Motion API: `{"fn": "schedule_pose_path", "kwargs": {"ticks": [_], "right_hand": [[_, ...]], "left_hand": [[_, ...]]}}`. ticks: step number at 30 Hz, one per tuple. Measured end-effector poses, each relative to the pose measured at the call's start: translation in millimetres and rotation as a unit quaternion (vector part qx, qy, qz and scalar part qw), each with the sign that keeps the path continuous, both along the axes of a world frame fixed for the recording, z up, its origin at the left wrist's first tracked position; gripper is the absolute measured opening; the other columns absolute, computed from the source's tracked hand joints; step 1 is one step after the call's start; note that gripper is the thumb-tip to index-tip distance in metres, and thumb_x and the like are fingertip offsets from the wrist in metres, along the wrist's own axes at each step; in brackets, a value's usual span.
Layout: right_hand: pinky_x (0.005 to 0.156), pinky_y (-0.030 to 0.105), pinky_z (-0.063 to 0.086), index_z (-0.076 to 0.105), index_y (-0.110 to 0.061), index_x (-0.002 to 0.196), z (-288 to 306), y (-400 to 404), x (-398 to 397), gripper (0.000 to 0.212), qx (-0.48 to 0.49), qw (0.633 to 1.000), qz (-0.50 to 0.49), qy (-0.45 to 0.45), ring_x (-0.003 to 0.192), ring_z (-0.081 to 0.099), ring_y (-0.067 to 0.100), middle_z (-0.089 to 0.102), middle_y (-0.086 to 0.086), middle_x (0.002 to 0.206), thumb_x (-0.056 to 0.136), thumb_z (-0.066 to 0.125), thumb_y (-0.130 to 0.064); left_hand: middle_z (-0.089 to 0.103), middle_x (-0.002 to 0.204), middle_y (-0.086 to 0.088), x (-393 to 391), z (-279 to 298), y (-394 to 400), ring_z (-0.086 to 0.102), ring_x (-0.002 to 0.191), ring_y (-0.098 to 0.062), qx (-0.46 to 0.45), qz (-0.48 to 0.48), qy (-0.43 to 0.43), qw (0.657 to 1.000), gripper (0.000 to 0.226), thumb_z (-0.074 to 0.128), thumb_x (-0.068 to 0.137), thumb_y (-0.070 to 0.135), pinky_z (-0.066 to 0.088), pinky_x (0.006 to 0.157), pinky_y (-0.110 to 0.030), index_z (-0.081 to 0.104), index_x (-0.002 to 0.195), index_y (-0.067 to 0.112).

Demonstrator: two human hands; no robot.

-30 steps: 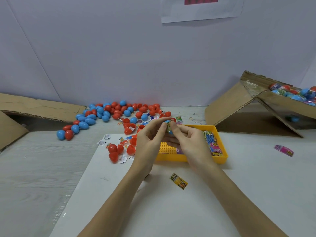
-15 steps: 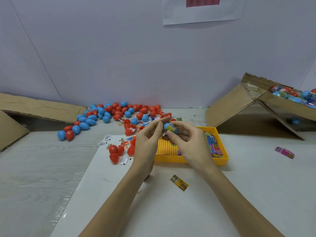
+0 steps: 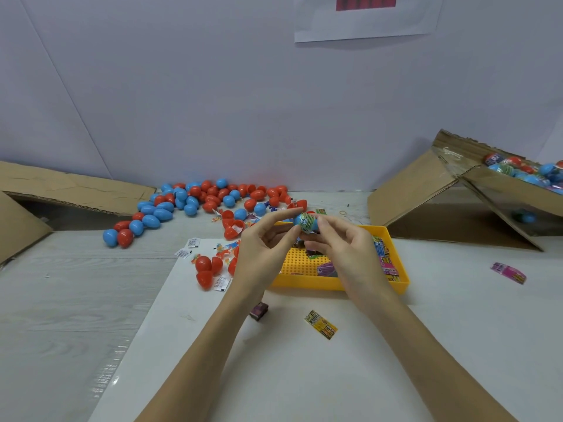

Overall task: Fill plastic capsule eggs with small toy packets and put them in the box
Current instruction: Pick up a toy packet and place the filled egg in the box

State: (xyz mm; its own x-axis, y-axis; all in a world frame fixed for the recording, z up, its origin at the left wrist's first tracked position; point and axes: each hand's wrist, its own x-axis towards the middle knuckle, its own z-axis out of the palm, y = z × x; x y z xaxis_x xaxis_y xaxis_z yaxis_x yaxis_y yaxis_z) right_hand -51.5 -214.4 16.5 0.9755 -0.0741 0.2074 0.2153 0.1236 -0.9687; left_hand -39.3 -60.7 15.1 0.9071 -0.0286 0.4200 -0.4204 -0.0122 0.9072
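A: What lies at ten o'clock?
B: A heap of red and blue plastic capsule eggs on the pale wooden table, by a flattened brown cardboard flap.

A: And the hands?
B: At centre, the left hand pinches one end of a blue plastic egg with a green printed label; the right hand grips the other end with curled fingers, above the yellow plastic tray of printed toy packets.

A: Six o'clock?
B: A loose yellow packet.

A: The box?
B: The open brown cardboard box, at two o'clock, holds filled eggs.

both hands pinching blue egg above yellow tray, eggs scattered behind
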Motion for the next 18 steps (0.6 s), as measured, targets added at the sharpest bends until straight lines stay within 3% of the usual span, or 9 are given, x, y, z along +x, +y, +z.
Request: {"fn": "schedule_pose_path", "kwargs": {"ticks": [7, 12, 18], "right_hand": [[0.074, 0.014, 0.057, 0.069, -0.017, 0.126, -6, 2, -1, 0.031, -0.120, 0.990, -0.036, -0.066, 0.093, 0.074, 0.001, 0.074, -0.004, 0.108, 0.096, 0.072, -0.011], [0.074, 0.028, 0.064, 0.066, -0.023, 0.127, -8, 3, -1, 0.032, -0.179, 0.980, -0.055, -0.070, 0.089, 0.075, 0.011, 0.073, -0.001, 0.103, 0.097, 0.072, -0.018], [0.072, 0.025, 0.063, 0.064, -0.022, 0.125, -6, 0, -3, 0.029, -0.252, 0.963, -0.067, -0.072, 0.087, 0.072, 0.006, 0.073, -0.006, 0.097, 0.097, 0.071, -0.022]], "left_hand": [[0.077, 0.110, 0.007, 0, -4, -2, 0.072, 0.106, -0.013, -0.006, 0.026, 0.001, 1.000, 0.024, 0.072, 0.094, 0.022, 0.059, 0.090, -0.030, 0.075, 0.118, 0.021], [0.077, 0.110, 0.009, 3, -7, 1, 0.070, 0.110, -0.008, -0.036, 0.011, 0.010, 0.999, 0.027, 0.074, 0.091, 0.016, 0.056, 0.089, -0.020, 0.077, 0.116, 0.024], [0.077, 0.114, 0.007, 9, -13, 6, 0.068, 0.114, -0.006, -0.054, -0.040, 0.057, 0.996, 0.028, 0.076, 0.088, 0.019, 0.054, 0.088, -0.014, 0.078, 0.115, 0.025]]}}
